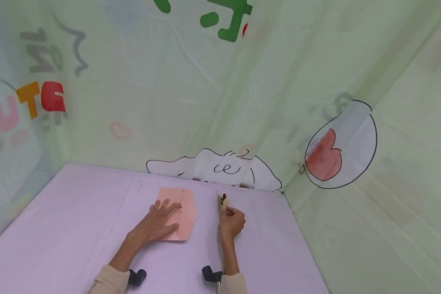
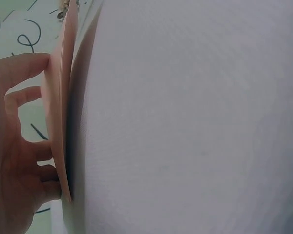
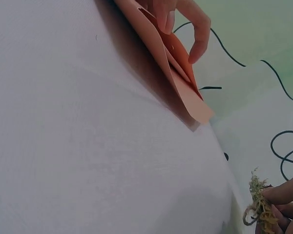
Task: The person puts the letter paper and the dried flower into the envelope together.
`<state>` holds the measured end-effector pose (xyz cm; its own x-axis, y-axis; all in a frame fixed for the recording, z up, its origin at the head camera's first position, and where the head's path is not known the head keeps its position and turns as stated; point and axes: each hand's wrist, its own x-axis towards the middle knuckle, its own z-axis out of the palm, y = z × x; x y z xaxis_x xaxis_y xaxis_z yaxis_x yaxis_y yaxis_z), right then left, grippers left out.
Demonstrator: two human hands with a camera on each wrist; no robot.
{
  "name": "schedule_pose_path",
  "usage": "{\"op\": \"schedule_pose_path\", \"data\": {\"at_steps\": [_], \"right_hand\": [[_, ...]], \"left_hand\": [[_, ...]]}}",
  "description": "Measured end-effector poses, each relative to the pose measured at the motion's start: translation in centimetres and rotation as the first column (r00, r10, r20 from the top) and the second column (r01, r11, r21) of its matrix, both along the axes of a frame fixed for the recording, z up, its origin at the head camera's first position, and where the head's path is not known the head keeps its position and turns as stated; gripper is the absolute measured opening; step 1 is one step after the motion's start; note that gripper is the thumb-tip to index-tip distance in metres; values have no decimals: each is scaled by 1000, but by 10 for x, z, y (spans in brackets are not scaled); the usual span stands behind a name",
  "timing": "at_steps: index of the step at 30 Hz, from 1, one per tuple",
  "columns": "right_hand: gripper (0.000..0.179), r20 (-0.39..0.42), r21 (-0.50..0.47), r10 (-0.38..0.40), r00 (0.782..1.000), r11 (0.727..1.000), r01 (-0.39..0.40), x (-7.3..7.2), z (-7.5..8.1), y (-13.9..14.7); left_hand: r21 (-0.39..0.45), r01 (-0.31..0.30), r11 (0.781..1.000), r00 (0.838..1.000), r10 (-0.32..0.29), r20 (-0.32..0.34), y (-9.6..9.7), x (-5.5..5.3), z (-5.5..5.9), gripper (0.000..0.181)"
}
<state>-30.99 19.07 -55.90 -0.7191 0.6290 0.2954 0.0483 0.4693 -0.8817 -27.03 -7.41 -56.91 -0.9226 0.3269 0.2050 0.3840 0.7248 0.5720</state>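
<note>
A pink paper envelope lies on the table, its pointed flap side toward the right. My left hand rests on it with fingers spread, and the fingertips touch the paper in the left wrist view. Seen from the right wrist, the envelope's mouth gapes, with a paper edge inside. To the right of the envelope, my right hand pinches a small bunch of dried flowers between thumb and fingers. The bunch has red and cream blooms, and a loop of twine shows at its side.
A pale lilac cloth covers the table. Behind it and at both sides hang light green curtains printed with letters and cartoon drawings. Black camera mounts sit at both wrists.
</note>
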Motion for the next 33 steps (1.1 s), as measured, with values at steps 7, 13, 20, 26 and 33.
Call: {"op": "schedule_pose_path", "data": {"at_steps": [7,13,20,26,33], "right_hand": [[9,-34,-28,48,998,998,-49,-3,6,-10],[10,-50,-46,103,993,993,-105,-1,11,-18],[11,-48,-82,164,985,982,-167,-1,14,-27],[11,-46,-85,217,975,972,-220,1,18,-37],[10,-33,-68,258,966,963,-260,3,18,-50]], "left_hand": [[-5,-6,1000,1000,6,11,-1,-3,-1,59],[6,-6,1000,999,6,32,-1,-2,-1,60],[3,-9,1000,999,9,42,-1,0,0,60],[-2,-10,1000,999,10,42,-1,0,1,60],[-1,-9,1000,999,9,51,0,-1,1,61]]}}
